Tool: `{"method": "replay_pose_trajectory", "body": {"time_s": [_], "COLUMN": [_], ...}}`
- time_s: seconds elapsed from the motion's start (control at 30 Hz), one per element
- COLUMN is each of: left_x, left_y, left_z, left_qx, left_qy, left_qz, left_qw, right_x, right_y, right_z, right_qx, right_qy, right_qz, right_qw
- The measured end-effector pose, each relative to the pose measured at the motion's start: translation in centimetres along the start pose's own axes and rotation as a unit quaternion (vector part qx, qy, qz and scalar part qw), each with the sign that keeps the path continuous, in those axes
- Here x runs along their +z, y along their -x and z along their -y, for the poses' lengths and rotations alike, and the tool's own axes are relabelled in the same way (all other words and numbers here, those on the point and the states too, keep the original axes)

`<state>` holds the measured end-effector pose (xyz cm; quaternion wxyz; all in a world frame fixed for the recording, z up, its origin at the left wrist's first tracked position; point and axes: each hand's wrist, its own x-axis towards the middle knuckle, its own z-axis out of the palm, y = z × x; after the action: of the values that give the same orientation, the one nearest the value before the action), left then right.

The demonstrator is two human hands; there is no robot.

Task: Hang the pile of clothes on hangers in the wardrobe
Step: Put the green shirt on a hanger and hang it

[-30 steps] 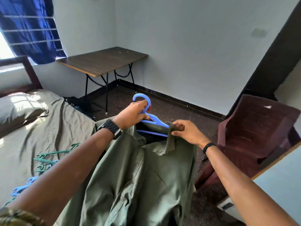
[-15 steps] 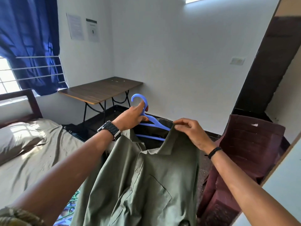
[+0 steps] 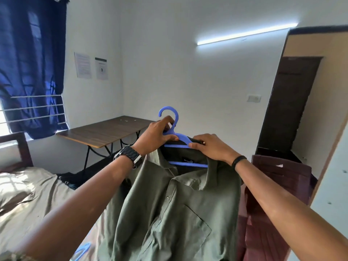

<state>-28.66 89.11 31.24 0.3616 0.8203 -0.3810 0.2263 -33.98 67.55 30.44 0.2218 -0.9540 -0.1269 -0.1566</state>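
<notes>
An olive green shirt (image 3: 169, 210) hangs from a blue plastic hanger (image 3: 177, 136) held up in front of me. My left hand (image 3: 156, 135) grips the hanger at the base of its hook. My right hand (image 3: 211, 147) pinches the shirt's collar over the hanger's right arm. The hanger's lower bar shows inside the open collar. The hook points upward, free of any rail. No wardrobe rail is in view.
A bed (image 3: 28, 200) with a beige sheet lies at the left, another blue hanger (image 3: 82, 250) on it. A wooden folding table (image 3: 105, 130) stands by the far wall. Stacked maroon plastic chairs (image 3: 273, 204) are at the right, beside a dark doorway (image 3: 288, 102).
Both hands have lifted the hanger and shirt higher, and my view has tilted up toward the wall. The hook now stands upright; the right hand has settled on the collar.
</notes>
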Motion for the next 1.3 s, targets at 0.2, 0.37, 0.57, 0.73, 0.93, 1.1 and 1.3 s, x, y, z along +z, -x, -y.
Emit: {"method": "replay_pose_trajectory", "body": {"time_s": [0.2, 0.37, 0.57, 0.73, 0.93, 1.1, 1.3], "left_x": [-1.0, 0.2, 1.6, 1.2, 1.2, 1.0, 0.8], "left_y": [0.4, 0.5, -0.3, -0.2, 0.6, 1.2, 1.9], "left_z": [2.3, 1.2, -1.2, -1.6, -1.3, -0.2, 0.7], "left_qx": [-0.084, -0.062, -0.028, -0.046, -0.074, -0.060, -0.012], "left_qy": [0.003, 0.028, 0.046, 0.053, 0.019, -0.084, -0.132], "left_qz": [0.066, 0.040, 0.031, 0.047, 0.038, 0.029, 0.042], "left_qw": [0.994, 0.997, 0.998, 0.996, 0.996, 0.994, 0.990], "right_x": [-2.7, -5.3, -7.9, -9.4, -9.9, -10.8, -11.5], "right_y": [0.8, 0.7, -0.2, 0.1, 0.9, 1.8, 2.5], "right_z": [-0.3, -0.4, 2.9, 3.4, 3.2, 2.7, 2.5], "right_qx": [0.001, 0.015, -0.012, 0.017, 0.048, 0.070, 0.080], "right_qy": [-0.062, -0.085, -0.183, -0.156, -0.192, -0.203, -0.202], "right_qz": [-0.061, 0.056, -0.006, 0.015, -0.005, -0.026, -0.041], "right_qw": [0.996, 0.995, 0.983, 0.987, 0.980, 0.976, 0.975]}}
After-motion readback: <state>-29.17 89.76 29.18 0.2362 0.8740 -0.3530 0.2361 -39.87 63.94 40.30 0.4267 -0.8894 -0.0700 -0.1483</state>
